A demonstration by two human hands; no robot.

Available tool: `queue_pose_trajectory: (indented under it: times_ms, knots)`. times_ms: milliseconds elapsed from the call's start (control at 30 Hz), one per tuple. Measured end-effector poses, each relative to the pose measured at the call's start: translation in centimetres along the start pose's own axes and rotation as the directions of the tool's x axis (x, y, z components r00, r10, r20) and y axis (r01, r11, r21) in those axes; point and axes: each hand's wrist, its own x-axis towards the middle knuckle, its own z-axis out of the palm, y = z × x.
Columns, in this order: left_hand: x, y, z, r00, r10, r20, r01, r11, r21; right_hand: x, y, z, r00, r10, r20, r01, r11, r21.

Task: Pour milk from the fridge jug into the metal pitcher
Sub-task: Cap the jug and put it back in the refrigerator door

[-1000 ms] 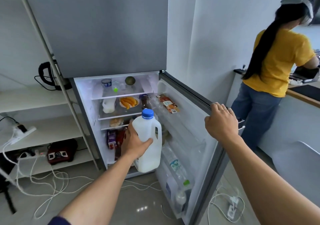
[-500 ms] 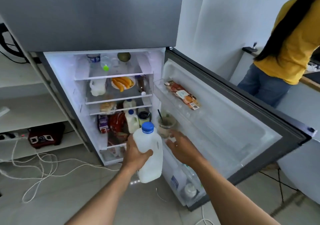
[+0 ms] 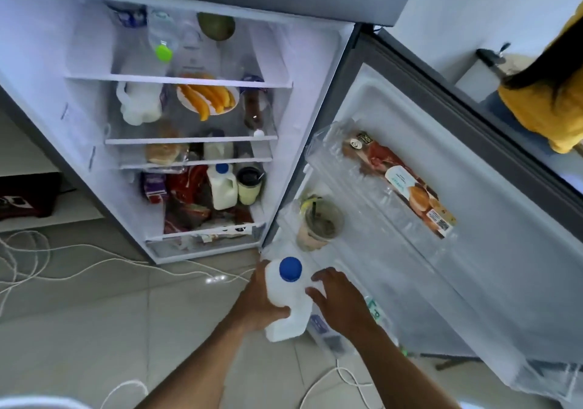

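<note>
Milk run at the open fridge point(image 3: 82, 46): my left hand point(image 3: 262, 301) wraps round the jug point(image 3: 288, 285), thumb across its front, holding it upright and capped above the floor, just off the bottom hinge-side corner of the door point(image 3: 473, 219). My right hand point(image 3: 340, 301) lies beside it, fingers loosely spread, tips touching the jug's side and gripping nothing. The pitcher is not in view, and I cannot tell whether the jug is leaving the door's bottom shelf or heading into it. To do this step well, I judge the cap should stay on and the jug level. The right hand should slip under the base to share the weight, and the jug should swing wide of the door shelves. By my count: two hands and one jug held. What look like three more jugs sit on the fridge shelves, one of them blue-capped point(image 3: 222, 184). There is one plate point(image 3: 189, 106) of yellow fruit, one cup point(image 3: 320, 225) with a straw on the door's middle shelf, one pack point(image 3: 400, 181) on its top shelf, and one person point(image 3: 545, 106) at the right edge.
</note>
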Motion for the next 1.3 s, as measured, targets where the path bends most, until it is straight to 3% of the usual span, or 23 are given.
queue_pose_trajectory:
  times_ms: [67,167,300,467,667,867,967,1067,1300]
  knots:
    - [1.1,-1.4,0.4,0.991,-0.048,-0.121,0.035,0.993,-0.112,0.9,0.7,-0.2,0.991,0.058,-0.121,-0.064,0.997,-0.042]
    - [3.5,-3.8,2.1,0.941,-0.160,-0.298,0.077,0.959,-0.271,2.5,2.7,-0.1,0.986,0.146,-0.078,-0.157,0.976,-0.154]
    - [5.8,-4.0,4.3,0.847,-0.264,-0.462,0.083,0.923,-0.376,3.4,4.0,0.4,0.984,0.148,-0.102,-0.168,0.958,-0.233]
    - [8.8,-4.7,6.6,0.841,-0.270,-0.470,0.069,0.913,-0.402,4.5,4.1,0.5,0.970,0.150,-0.191,-0.204,0.930,-0.306]
    - [11.4,-7.4,10.4,0.905,-0.168,-0.391,0.028,0.940,-0.340,5.2,3.5,1.2,0.971,0.150,-0.187,-0.211,0.904,-0.372]
    - [12.5,-5.9,11.6,0.982,-0.082,-0.169,0.056,0.987,-0.153,4.8,2.7,1.6,0.968,0.137,-0.211,-0.209,0.902,-0.377]
    - [13.5,-6.3,11.1,0.995,-0.060,-0.076,0.067,0.993,0.092,4.6,2.3,1.9,0.968,0.116,-0.221,-0.194,0.908,-0.371]
    - [14.8,-8.0,10.7,0.999,-0.016,-0.031,0.026,0.935,0.353,4.6,2.5,2.0,0.969,0.131,-0.207,-0.200,0.912,-0.358]
    - [16.9,-7.6,10.6,0.998,-0.016,0.067,-0.035,0.718,0.695,4.5,2.4,2.9,0.964,0.156,-0.218,-0.218,0.928,-0.303]
